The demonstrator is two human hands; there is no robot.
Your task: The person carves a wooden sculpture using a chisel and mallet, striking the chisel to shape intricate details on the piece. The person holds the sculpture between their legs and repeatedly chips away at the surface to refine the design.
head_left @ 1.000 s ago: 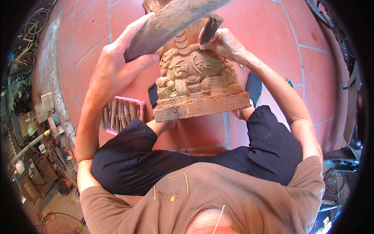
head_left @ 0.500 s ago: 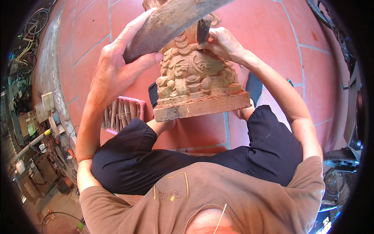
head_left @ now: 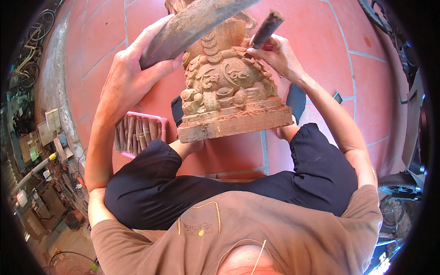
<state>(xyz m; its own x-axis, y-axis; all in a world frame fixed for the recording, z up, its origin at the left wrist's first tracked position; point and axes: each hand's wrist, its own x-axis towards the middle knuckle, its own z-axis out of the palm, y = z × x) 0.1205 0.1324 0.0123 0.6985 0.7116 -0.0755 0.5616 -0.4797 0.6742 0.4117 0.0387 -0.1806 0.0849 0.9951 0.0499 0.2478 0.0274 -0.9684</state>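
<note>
A carved wooden statue with relief figures and a squared base stands before my legs; its top runs out behind the tool in my left hand. My left hand is closed round a long, flat dark wooden mallet, which slants over the statue's upper left. At the carving's upper right edge, my right hand pinches a chisel by its dark handle. The handle tilts up and to the right. The chisel's blade is mostly hidden by the fingers, so I cannot tell whether it touches the wood.
Beside my left knee sits a pink basket filled with several slim wooden-handled tools. Red tiles cover the floor. Boxes and clutter line the left side, with bicycles farther back. A wheel shows at the right.
The chisel's handle has swung from nearly upright to a rightward tilt, and my right hand has shifted slightly right. The mallet has moved a little left and down.
</note>
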